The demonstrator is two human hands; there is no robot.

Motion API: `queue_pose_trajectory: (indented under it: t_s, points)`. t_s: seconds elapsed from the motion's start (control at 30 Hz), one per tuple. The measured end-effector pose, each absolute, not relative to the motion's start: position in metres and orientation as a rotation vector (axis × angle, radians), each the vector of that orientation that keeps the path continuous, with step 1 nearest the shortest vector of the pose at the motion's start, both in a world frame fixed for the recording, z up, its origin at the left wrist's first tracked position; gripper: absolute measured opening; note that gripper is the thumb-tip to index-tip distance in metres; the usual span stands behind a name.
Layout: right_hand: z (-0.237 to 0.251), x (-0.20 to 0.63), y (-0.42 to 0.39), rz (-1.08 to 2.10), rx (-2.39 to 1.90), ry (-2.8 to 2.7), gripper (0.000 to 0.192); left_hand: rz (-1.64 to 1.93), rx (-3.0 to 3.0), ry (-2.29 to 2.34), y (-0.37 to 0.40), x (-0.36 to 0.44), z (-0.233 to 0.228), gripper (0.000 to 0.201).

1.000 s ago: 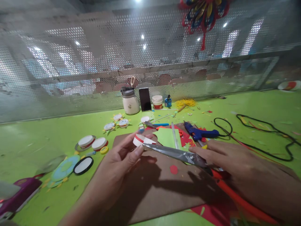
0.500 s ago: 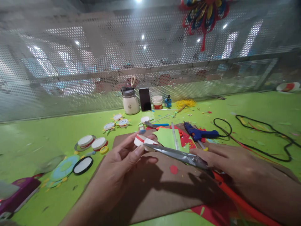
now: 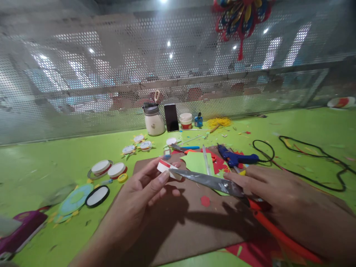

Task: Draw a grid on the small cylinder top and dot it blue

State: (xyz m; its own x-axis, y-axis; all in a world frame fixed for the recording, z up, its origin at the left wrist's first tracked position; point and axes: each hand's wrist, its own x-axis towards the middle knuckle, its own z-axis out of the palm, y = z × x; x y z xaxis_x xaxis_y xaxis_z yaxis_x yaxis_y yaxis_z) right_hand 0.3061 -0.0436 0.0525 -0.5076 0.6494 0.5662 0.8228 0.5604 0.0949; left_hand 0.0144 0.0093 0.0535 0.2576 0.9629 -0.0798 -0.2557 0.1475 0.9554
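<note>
Green table [image 3: 55,163]: left hand [image 3: 141,193] pinches lid [image 3: 167,167], right hand [image 3: 267,189] grips scissors [image 3: 211,180].

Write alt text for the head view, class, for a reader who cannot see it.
A left hand holds a small white-and-red paper piece while the right hand sets scissors to it, above a brown board on a green table. A blue glue gun, paper discs and scraps lie around.
</note>
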Motion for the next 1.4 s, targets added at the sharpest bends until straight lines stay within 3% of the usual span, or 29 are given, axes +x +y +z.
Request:
queue_pose_trajectory:
  t_s: [0.5,0.6,0.7,0.77,0.97,1.27,1.4]
  points:
    - [0.044,0.319,-0.027,-0.215,-1.409,-2.183,0.043,1.111,0.989,0.837,0.012,0.016,0.059,0.024]
    - [0.043,0.315,-0.022,-0.087,-1.495,-2.147,0.043,1.063,0.987,0.791,0.012,0.017,0.058,0.028]
    - [0.039,0.313,-0.015,-0.15,-1.701,-2.23,0.054,1.018,0.966,0.765,0.015,0.014,0.055,0.039]
    - [0.034,0.311,-0.01,-0.159,-1.791,-2.291,0.05,1.008,0.958,0.746,0.016,0.012,0.054,0.042]
    - [0.023,0.301,-0.009,0.106,-1.659,-2.454,0.037,1.043,0.913,0.605,0.017,0.014,0.054,0.037]
    - [0.029,0.295,-0.008,0.394,-1.624,-2.471,0.04,1.11,1.003,0.551,0.016,0.013,0.053,0.047]
    - [0.026,0.298,-0.005,0.486,-1.608,-2.451,0.047,1.103,1.033,0.538,0.019,0.009,0.051,0.041]
